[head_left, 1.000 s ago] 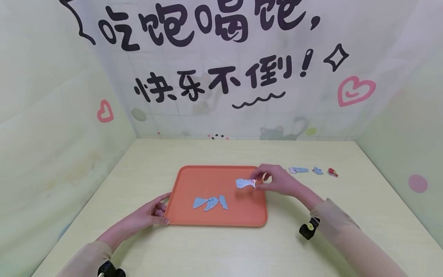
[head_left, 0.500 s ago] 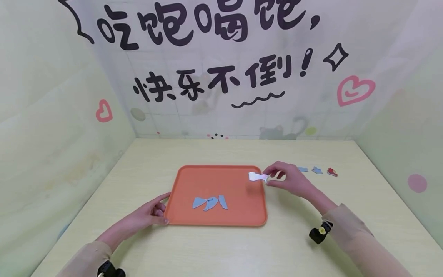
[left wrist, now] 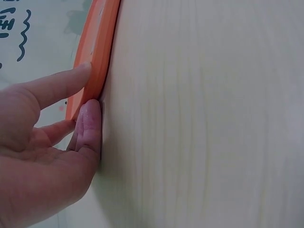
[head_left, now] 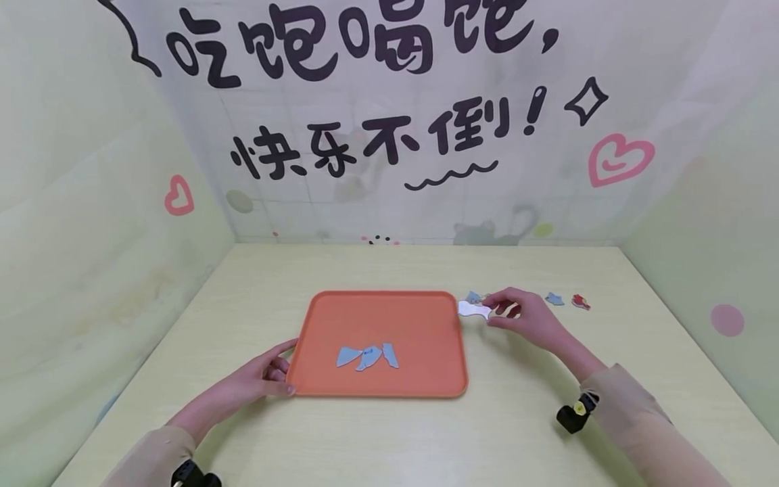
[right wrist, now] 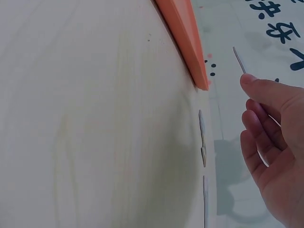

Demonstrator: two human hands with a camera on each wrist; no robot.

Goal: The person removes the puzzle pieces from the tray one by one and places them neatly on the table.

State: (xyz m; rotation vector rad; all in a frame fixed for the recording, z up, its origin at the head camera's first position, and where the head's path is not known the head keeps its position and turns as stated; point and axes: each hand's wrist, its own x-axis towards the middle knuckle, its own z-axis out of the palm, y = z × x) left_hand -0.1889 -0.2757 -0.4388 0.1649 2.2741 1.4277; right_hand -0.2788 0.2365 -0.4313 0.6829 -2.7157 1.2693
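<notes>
My right hand [head_left: 529,318] pinches a thin, pale, wavy-edged puzzle piece [head_left: 474,309] between thumb and fingers, held up just off the tray's right rim. Edge-on, that piece [right wrist: 239,59] shows as a thin sliver in the right wrist view. At the left, my left hand [head_left: 262,375] grips the near-left side of an orange tray [head_left: 402,318]. Its thumb lies on the rim [left wrist: 99,52], and its fingertips are against the tray's side in the left wrist view. Three light blue puzzle pieces [head_left: 368,357] lie in a row on the tray.
Right of the tray, on the pale wooden table [head_left: 389,439], lie more pieces: a blue one [head_left: 473,297] behind the held piece, another blue one [head_left: 554,299] and a red one [head_left: 580,302]. Others are partly hidden by my right hand. A printed cloth wall [head_left: 341,203] stands behind.
My right hand has moved right with the pinched puzzle piece, from over the tray to just past its right rim. My left hand stays on the tray, and the three pieces there have not moved.
</notes>
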